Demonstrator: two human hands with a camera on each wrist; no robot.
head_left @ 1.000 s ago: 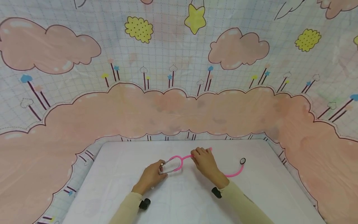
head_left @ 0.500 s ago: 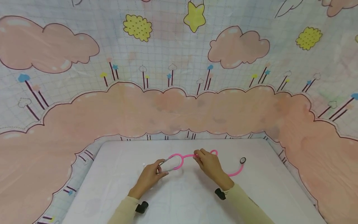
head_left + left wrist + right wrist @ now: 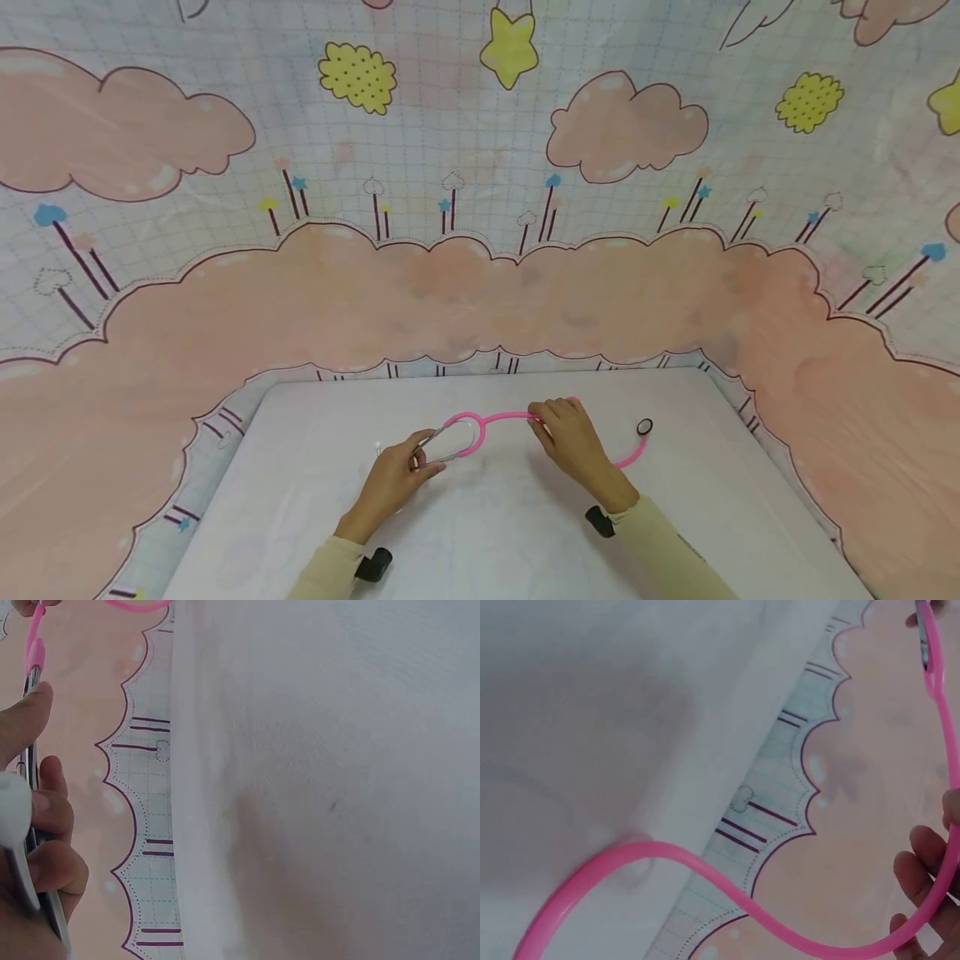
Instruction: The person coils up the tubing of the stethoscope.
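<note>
A pink stethoscope (image 3: 501, 415) stretches between both hands above the white table. My left hand (image 3: 393, 477) grips its metal ear tubes (image 3: 31, 761); a white eartip (image 3: 13, 810) shows close up in the left wrist view. The pink Y-shaped fork points right, toward my right hand (image 3: 572, 446). That hand pinches the pink tubing (image 3: 946, 859) partway along, fingers curled on it. Beyond the right hand the tube loops down, partly hidden behind the hand and forearm. Its end with the round chest piece (image 3: 644, 427) is at the right of the table.
The white table (image 3: 480, 533) spreads under both arms, its far edge just past the hands. A patterned cloth (image 3: 480, 308) with clouds and stars hangs behind and runs down both sides. Black camera mounts (image 3: 373, 565) sit at the wrists.
My right hand has slid a little to the right along the tubing, and a longer straight stretch shows between the hands. The left hand has shifted slightly left with the ear tubes.
</note>
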